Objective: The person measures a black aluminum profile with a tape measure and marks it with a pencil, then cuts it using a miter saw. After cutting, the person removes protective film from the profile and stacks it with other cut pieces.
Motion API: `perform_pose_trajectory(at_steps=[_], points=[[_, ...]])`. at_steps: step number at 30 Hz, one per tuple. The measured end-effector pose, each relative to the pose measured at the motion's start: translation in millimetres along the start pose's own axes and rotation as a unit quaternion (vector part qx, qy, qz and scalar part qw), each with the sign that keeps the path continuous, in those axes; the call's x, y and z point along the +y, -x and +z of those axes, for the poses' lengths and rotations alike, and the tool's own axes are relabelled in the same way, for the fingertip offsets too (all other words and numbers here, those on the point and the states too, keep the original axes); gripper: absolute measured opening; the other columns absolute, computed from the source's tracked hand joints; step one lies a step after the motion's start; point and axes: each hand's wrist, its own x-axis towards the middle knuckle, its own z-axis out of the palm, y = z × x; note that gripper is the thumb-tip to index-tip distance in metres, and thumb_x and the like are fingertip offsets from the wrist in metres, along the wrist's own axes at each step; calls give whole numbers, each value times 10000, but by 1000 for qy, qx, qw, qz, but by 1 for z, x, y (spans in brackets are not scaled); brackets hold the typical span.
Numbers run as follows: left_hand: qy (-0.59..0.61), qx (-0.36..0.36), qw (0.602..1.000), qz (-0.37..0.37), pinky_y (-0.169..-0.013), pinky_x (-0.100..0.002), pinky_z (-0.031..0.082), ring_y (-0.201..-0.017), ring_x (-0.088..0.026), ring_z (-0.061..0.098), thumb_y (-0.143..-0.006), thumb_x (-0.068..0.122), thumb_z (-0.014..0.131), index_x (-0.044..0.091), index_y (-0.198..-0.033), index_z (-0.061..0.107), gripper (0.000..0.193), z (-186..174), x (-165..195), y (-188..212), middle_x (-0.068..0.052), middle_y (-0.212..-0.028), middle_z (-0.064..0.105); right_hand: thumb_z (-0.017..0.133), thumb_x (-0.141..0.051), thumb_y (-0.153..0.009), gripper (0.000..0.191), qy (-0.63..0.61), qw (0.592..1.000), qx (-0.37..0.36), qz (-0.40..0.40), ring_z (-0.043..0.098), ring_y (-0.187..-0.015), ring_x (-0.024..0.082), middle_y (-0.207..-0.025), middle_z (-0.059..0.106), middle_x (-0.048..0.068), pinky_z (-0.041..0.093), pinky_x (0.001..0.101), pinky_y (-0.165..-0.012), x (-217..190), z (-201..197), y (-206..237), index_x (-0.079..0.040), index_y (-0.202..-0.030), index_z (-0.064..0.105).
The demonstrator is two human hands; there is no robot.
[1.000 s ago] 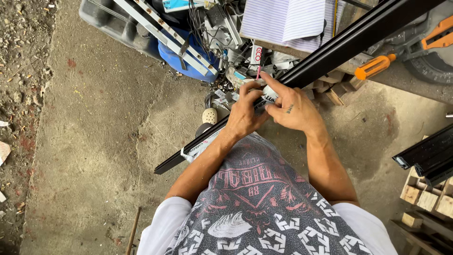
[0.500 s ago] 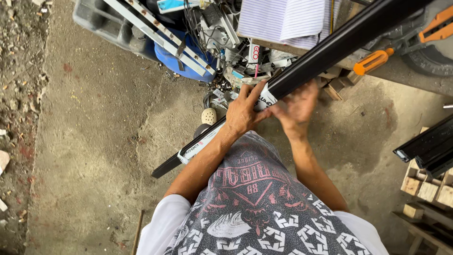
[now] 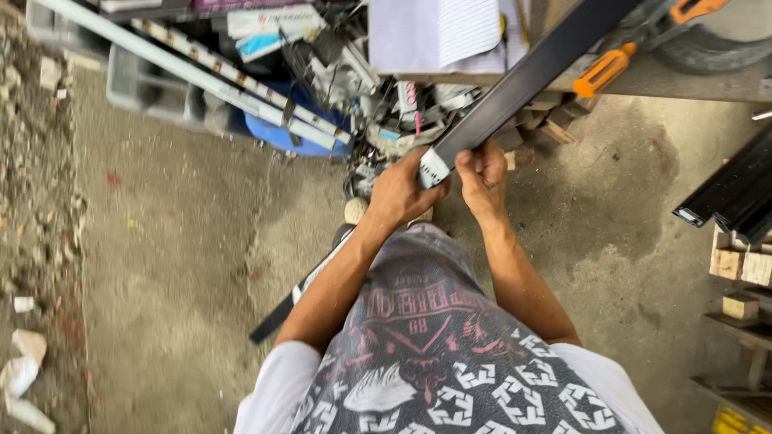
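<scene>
The long black metal profile [image 3: 523,76] ran on a diagonal from about 1 o'clock at the top of the view down toward 7 o'clock, where its lower end showed beside the person's left forearm. Compared with half a second before, the bar sat higher and closer to the body, and both hands had bunched together on the same short stretch of it. There a white wrapping strip [image 3: 434,167] crossed the black face.

The left hand [image 3: 398,193] was curled shut around the profile at roughly 11 o'clock from the chest, its fingers pressed onto the edge of the white strip. The right hand [image 3: 482,173], which had been blurred and apart from the bar half a second earlier, was closed in a fist on the profile just at 3 o'clock of the left, the two almost touching. A full second back, the hands lay flatter along the bar; in this view they gripped it from both sides. I judged that the grip was tightening around the wrapped spot.

A clamp with an orange handle [image 3: 603,71] lay at 2 o'clock, pale aluminium rails [image 3: 225,84] at 10 o'clock, and more black profiles [image 3: 736,193] at 3 o'clock.
</scene>
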Motion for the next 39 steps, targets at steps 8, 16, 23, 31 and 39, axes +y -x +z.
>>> perform_pose_trajectory(at_steps=[8,16,23,31,39], points=[[81,-229,966,-92,-841,-373,600,-866,-241,765,-766,369,767,101,-1323,641,631,-30,-24,14,-122,-989,788,813,-153,-814,706,-305,938,164,-39,704,-1036,180,-1174,671,49,613,397,-899,-65,-14,-56,-112,-1388,404],[127,-317,937,-67,-947,-343,541,-1023,-182,684,-722,259,851,92,-1379,630,712,-52,-81,14,-91,-1109,753,865,-93,-897,525,-316,916,238,-69,659,-807,193,-959,671,55,578,383,-697,-37,25,-37,-43,-1265,495],[23,-106,994,29,-766,-365,569,-857,-206,711,-684,209,884,60,-1237,628,628,-40,-89,33,-134,-939,741,862,-147,-882,547,-247,926,259,-120,629,-831,80,-978,645,-25,560,241,-709,-58,75,-21,-130,-1284,491],[101,-73,992,-24,-721,-310,566,-762,-153,701,-800,83,786,82,-1109,664,332,-20,-122,41,-50,-839,736,837,-65,-936,337,-176,960,145,-161,625,-821,72,-961,636,-8,569,249,-766,-84,93,-1,-89,-1162,587],[113,-18,992,45,-793,-354,536,-886,-229,640,-710,100,869,75,-1144,661,482,-46,-110,40,-77,-975,624,719,65,-908,389,-256,953,5,-161,634,-930,154,-1020,599,61,564,323,-850,-89,95,-3,-73,-1212,519]])
